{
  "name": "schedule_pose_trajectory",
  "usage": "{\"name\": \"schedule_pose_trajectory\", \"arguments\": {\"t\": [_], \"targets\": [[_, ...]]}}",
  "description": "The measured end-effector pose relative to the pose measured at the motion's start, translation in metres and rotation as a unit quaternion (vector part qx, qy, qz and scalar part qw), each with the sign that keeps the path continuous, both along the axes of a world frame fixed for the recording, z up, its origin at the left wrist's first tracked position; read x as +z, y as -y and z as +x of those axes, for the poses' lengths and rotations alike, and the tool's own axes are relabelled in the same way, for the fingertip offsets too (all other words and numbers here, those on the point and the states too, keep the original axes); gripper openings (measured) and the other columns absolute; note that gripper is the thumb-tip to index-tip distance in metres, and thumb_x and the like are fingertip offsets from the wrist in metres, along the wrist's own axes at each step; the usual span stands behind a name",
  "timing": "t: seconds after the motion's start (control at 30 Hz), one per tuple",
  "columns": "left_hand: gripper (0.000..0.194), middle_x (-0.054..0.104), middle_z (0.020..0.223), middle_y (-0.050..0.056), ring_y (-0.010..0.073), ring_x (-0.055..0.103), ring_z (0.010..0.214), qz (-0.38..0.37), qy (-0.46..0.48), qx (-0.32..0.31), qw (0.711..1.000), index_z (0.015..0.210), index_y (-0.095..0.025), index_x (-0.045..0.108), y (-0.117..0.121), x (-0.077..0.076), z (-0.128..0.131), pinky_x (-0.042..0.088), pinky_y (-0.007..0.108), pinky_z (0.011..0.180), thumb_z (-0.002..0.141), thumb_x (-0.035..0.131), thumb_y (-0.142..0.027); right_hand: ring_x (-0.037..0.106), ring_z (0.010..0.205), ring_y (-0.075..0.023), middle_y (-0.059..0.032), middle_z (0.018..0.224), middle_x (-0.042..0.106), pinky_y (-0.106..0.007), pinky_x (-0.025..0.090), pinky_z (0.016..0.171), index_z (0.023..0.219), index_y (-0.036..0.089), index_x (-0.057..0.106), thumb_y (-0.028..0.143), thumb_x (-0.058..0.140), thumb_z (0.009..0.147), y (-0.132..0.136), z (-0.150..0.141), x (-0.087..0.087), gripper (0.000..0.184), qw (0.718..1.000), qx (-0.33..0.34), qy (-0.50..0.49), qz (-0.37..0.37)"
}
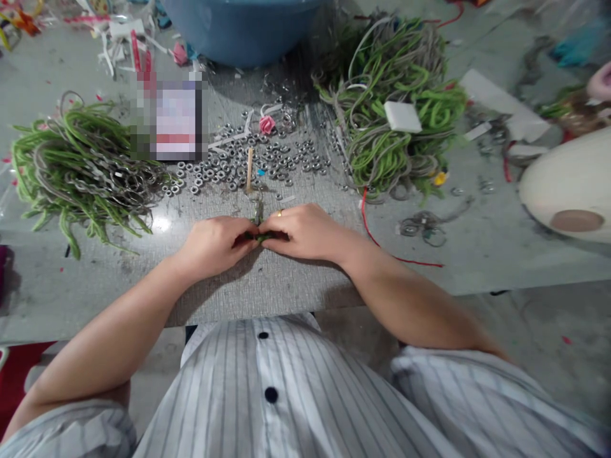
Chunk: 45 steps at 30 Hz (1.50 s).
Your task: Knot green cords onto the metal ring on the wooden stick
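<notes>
My left hand [217, 243] and my right hand [303, 230] meet at the middle of the grey table [267, 286], fingers pinched together on a short green cord piece [260, 236]. A small metal part [258, 208] sticks up just beyond my fingertips. Several small metal rings [248, 164] lie scattered right behind my hands, with a thin wooden stick [249, 168] among them. My right hand wears a ring.
A heap of green cords with metal ends [81, 168] lies at the left, a bigger tangled green and grey heap [396, 102] at the back right. A blue basin [238, 28] stands at the back. A red string [396, 251] trails right of my hands. A cream rounded object [563, 184] sits at the far right.
</notes>
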<state>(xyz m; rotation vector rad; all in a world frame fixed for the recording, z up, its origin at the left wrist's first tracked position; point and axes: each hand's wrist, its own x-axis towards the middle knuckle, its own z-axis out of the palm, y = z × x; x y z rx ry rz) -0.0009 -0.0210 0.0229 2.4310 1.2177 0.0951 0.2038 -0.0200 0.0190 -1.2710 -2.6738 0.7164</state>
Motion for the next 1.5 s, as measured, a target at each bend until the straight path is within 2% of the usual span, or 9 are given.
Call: {"name": "schedule_pose_trajectory", "arguments": {"t": [0.17,0.4,0.6,0.77,0.97,1.03,1.2,1.37,1.5], "targets": [[0.021,0.071,0.080,0.002,0.0150,0.064,0.071,0.004,-0.018,0.017,1.000,0.100,-0.020,0.068,0.000,0.000,0.000,0.041,0.024,0.062,0.088,0.055,-0.032,0.056,0.074,-0.0143,-0.0039,0.089,0.068,-0.028,0.023,0.059,0.094,0.019,0.071,0.031,0.049,0.091,0.001,-0.002,0.000,0.025,1.000,-0.003,0.009,0.009],[0.019,0.071,0.081,0.002,0.0146,0.064,0.072,0.032,-0.030,0.005,0.999,0.098,-0.020,0.067,0.002,-0.002,0.002,0.041,0.023,0.061,0.090,0.053,-0.031,0.052,0.070,-0.0145,-0.0057,0.091,0.065,-0.029,0.019,0.057,0.092,0.016,0.067,0.029,0.045,0.093,0.005,-0.007,0.001,0.025,0.999,-0.023,0.034,0.029],[0.020,0.072,0.083,0.003,0.0153,0.066,0.073,0.036,-0.020,-0.002,0.999,0.098,-0.019,0.066,0.002,-0.002,0.001,0.041,0.023,0.060,0.091,0.052,-0.031,0.058,0.082,-0.0172,-0.0054,0.101,0.065,-0.028,0.028,0.062,0.099,0.019,0.064,0.029,0.056,0.090,0.002,-0.004,0.000,0.016,0.999,-0.047,0.016,0.018],[0.018,0.073,0.085,0.002,0.0151,0.067,0.074,0.042,-0.013,-0.005,0.999,0.100,-0.019,0.066,0.002,-0.003,0.000,0.043,0.023,0.062,0.089,0.054,-0.028,0.060,0.097,-0.0227,-0.0074,0.112,0.062,-0.029,0.036,0.071,0.111,0.019,0.060,0.035,0.069,0.082,0.000,-0.001,0.005,0.034,0.999,-0.047,0.015,-0.021],[0.019,0.072,0.081,0.003,0.0165,0.066,0.072,0.074,-0.009,-0.015,0.997,0.102,-0.019,0.066,0.004,-0.007,0.000,0.042,0.024,0.059,0.087,0.056,-0.027,0.061,0.096,-0.0246,-0.0089,0.113,0.061,-0.030,0.038,0.070,0.113,0.018,0.057,0.041,0.075,0.076,0.001,-0.001,0.010,0.047,0.999,-0.036,0.032,-0.020],[0.020,0.071,0.079,0.002,0.0154,0.065,0.071,0.088,0.011,-0.037,0.995,0.101,-0.020,0.067,0.004,-0.007,-0.001,0.041,0.024,0.058,0.087,0.056,-0.028,0.061,0.094,-0.0240,-0.0089,0.113,0.061,-0.030,0.038,0.069,0.112,0.018,0.056,0.044,0.075,0.076,0.001,-0.001,0.009,0.048,0.999,-0.034,0.034,-0.013],[0.028,0.068,0.072,0.000,0.0122,0.062,0.064,0.115,0.053,-0.157,0.980,0.101,-0.024,0.071,0.003,-0.002,-0.005,0.038,0.023,0.055,0.088,0.046,-0.023,0.061,0.092,-0.0236,-0.0084,0.110,0.061,-0.030,0.039,0.068,0.109,0.018,0.057,0.045,0.076,0.073,0.001,0.000,0.006,0.049,0.999,-0.031,0.020,-0.003],[0.037,0.068,0.069,0.001,0.0140,0.060,0.061,0.120,-0.008,-0.173,0.978,0.116,-0.027,0.068,0.005,-0.001,-0.004,0.038,0.025,0.054,0.086,0.047,-0.024,0.060,0.091,-0.0219,-0.0090,0.111,0.061,-0.030,0.040,0.072,0.112,0.017,0.057,0.041,0.078,0.071,0.000,0.006,0.006,0.052,1.000,-0.019,-0.006,-0.024],[0.036,0.068,0.071,0.002,0.0157,0.061,0.062,0.123,-0.029,-0.171,0.977,0.116,-0.027,0.068,0.006,-0.004,-0.003,0.039,0.026,0.054,0.088,0.046,-0.024,0.059,0.088,-0.0185,-0.0080,0.109,0.062,-0.029,0.041,0.074,0.111,0.017,0.058,0.029,0.064,0.084,-0.003,0.013,0.004,0.031,0.998,-0.007,-0.050,-0.029]]}}
